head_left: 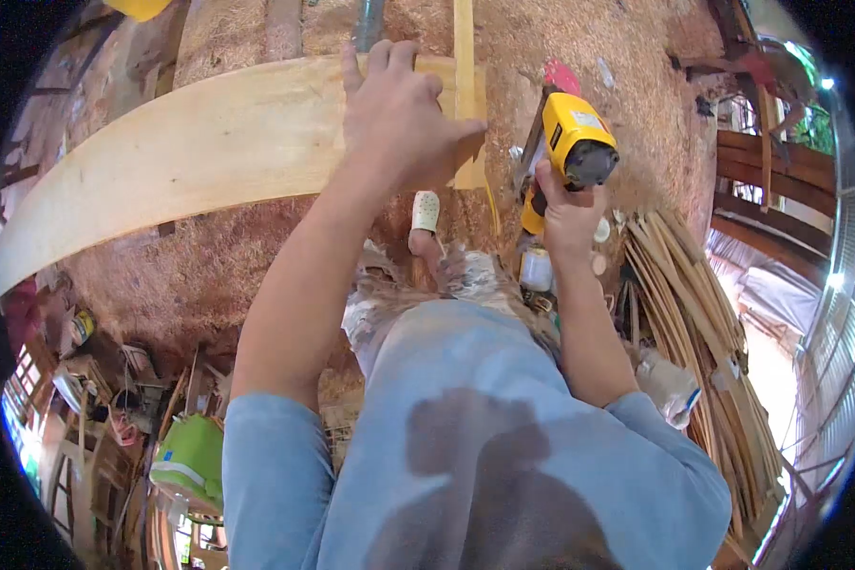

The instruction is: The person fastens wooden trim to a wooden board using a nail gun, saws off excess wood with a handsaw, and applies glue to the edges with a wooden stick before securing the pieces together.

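A long, pale wooden board (209,133), curved in the wide view, stretches from the left edge to the middle. My left hand (394,123) lies on its right end, fingers spread toward the far edge. The left thumb reaches across a narrow wooden strip (464,66) that meets the board there and runs away from me. My right hand (572,214) is wrapped around a yellow and black nail gun (579,133), held up to the right of the board. The nail gun's front end points away from me; its nose is not clearly visible.
Sawdust and shavings cover the reddish ground (190,266). My foot in a white clog (425,211) is below the board. A white container (536,270) and a stack of thin wooden strips (693,332) lie right. A green container (190,461) stands lower left.
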Demonstrator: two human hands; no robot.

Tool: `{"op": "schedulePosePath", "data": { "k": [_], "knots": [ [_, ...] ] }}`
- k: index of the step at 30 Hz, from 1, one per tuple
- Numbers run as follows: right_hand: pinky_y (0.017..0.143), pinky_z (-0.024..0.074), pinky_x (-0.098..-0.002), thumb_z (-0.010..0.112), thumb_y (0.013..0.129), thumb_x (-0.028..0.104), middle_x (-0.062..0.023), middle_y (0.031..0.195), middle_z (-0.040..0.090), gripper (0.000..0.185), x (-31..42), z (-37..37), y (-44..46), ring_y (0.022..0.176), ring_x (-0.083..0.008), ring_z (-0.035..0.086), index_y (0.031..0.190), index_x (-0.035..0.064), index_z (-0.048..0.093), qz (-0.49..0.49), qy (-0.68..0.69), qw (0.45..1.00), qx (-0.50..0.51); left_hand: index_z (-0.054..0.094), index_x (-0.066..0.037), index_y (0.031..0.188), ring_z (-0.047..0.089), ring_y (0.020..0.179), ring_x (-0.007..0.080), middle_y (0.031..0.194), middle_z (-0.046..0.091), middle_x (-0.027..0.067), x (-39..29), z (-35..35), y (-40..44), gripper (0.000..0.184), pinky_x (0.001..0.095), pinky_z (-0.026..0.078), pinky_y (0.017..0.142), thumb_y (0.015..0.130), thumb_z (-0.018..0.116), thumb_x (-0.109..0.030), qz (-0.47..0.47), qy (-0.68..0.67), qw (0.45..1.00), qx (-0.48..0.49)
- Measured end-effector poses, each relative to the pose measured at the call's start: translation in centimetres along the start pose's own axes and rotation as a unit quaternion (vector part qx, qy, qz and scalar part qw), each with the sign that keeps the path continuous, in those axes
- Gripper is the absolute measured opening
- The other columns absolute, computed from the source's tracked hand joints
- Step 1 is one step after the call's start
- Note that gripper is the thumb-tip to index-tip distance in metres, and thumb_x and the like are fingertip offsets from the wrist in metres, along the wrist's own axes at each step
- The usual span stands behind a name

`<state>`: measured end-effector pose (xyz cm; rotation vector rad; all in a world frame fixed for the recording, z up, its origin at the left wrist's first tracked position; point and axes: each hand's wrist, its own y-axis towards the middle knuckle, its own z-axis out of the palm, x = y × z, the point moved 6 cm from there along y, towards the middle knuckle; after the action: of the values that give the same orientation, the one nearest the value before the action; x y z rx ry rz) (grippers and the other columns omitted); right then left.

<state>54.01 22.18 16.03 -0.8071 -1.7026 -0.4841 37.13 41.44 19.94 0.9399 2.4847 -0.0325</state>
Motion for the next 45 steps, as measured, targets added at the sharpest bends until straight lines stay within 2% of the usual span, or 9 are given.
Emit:
{"op": "schedulePosePath", "data": {
  "k": [3,6,9,17,22,34,39,42,45],
  "knots": [
    [0.069,0.0489,-0.0274,0.077,0.087,0.020,-0.0007,0.089,0.065,0.028,1.4,1.3,-2.4,0.077,-0.0112,0.061,0.106,0.0032,0.064,-0.027,-0.078,0.995,-0.056,0.077,-0.003,0.086,0.041,0.130,0.0325,0.128,0.054,0.0176,0.4,-0.6,-0.5,0.066,0.0554,0.013,0.117,0.064,0.071,-0.065,0.013,0.019,1.000,0.000],
    [0.073,0.0478,-0.0272,0.079,0.083,0.015,0.0010,0.096,0.060,0.033,0.0,4.1,-4.4,0.084,-0.0104,0.058,0.109,0.0050,0.060,0.096,0.054,0.990,0.092,0.077,-0.003,0.085,0.042,0.128,0.0324,0.126,0.055,0.0176,0.4,-1.1,-0.4,0.066,0.0564,0.014,0.116,0.066,0.071,-0.066,0.007,0.028,1.000,-0.003],
    [0.076,0.0481,-0.0267,0.080,0.080,0.009,0.0013,0.096,0.059,0.036,-1.4,5.8,-6.0,0.086,-0.0102,0.057,0.108,0.0052,0.059,0.152,0.064,0.980,0.113,0.077,-0.003,0.095,0.037,0.133,0.0347,0.129,0.051,0.0199,0.5,-0.4,-0.6,0.062,0.0598,0.012,0.116,0.074,0.068,-0.061,0.012,0.032,0.998,0.059],
    [0.073,0.0516,-0.0275,0.078,0.081,0.005,-0.0020,0.090,0.066,0.025,-1.9,8.0,-6.4,0.081,-0.0118,0.063,0.101,0.0027,0.064,0.099,0.077,0.992,0.017,0.073,0.005,0.079,0.044,0.120,0.0391,0.120,0.053,0.0249,-0.8,-2.2,-0.9,0.061,0.0475,0.036,0.106,0.071,0.071,-0.055,0.028,0.031,0.999,-0.007],
    [0.074,0.0520,-0.0282,0.078,0.081,0.005,-0.0024,0.091,0.066,0.028,-2.5,8.3,-7.1,0.083,-0.0127,0.063,0.104,0.0026,0.063,0.167,0.107,0.980,-0.001,0.074,0.004,0.078,0.045,0.119,0.0396,0.118,0.053,0.0258,-1.2,-2.5,-0.4,0.059,0.0483,0.034,0.106,0.072,0.070,-0.054,0.013,-0.021,0.999,0.036],
    [0.079,0.0526,-0.0302,0.079,0.080,0.005,-0.0041,0.100,0.067,0.036,-2.9,8.4,-6.7,0.091,-0.0148,0.065,0.112,0.0023,0.061,0.038,0.200,0.978,-0.049,0.074,0.004,0.078,0.041,0.121,0.0387,0.118,0.051,0.0239,-1.1,-1.9,-0.4,0.062,0.0516,0.026,0.110,0.073,0.068,-0.058,0.007,0.044,0.997,0.057],
    [0.077,0.0520,-0.0284,0.081,0.081,0.010,-0.0032,0.097,0.067,0.037,-3.3,7.1,-6.8,0.088,-0.0130,0.065,0.111,0.0018,0.061,0.183,0.117,0.975,0.042,0.074,0.003,0.079,0.041,0.122,0.0393,0.124,0.050,0.0257,-1.4,-2.5,-0.4,0.062,0.0522,0.026,0.110,0.073,0.068,-0.058,0.002,0.031,0.998,0.061],
    [0.073,0.0504,-0.0267,0.082,0.080,0.013,-0.0022,0.095,0.066,0.036,-2.8,7.1,-6.5,0.084,-0.0110,0.063,0.108,0.0025,0.062,0.187,0.118,0.975,-0.036,0.075,0.002,0.079,0.038,0.123,0.0397,0.131,0.046,0.0266,-0.9,-2.0,-0.6,0.061,0.0534,0.022,0.112,0.072,0.069,-0.058,0.024,0.022,0.999,0.015],
    [0.066,0.0472,-0.0250,0.083,0.080,0.016,-0.0004,0.089,0.064,0.033,-1.5,8.1,-6.0,0.076,-0.0092,0.060,0.105,0.0042,0.064,0.210,0.137,0.967,-0.038,0.074,0.002,0.086,0.050,0.117,0.0414,0.123,0.056,0.0301,-1.0,-2.3,-0.8,0.062,0.0522,0.035,0.106,0.073,0.068,-0.058,0.063,0.080,0.993,-0.064]
  ]
}}
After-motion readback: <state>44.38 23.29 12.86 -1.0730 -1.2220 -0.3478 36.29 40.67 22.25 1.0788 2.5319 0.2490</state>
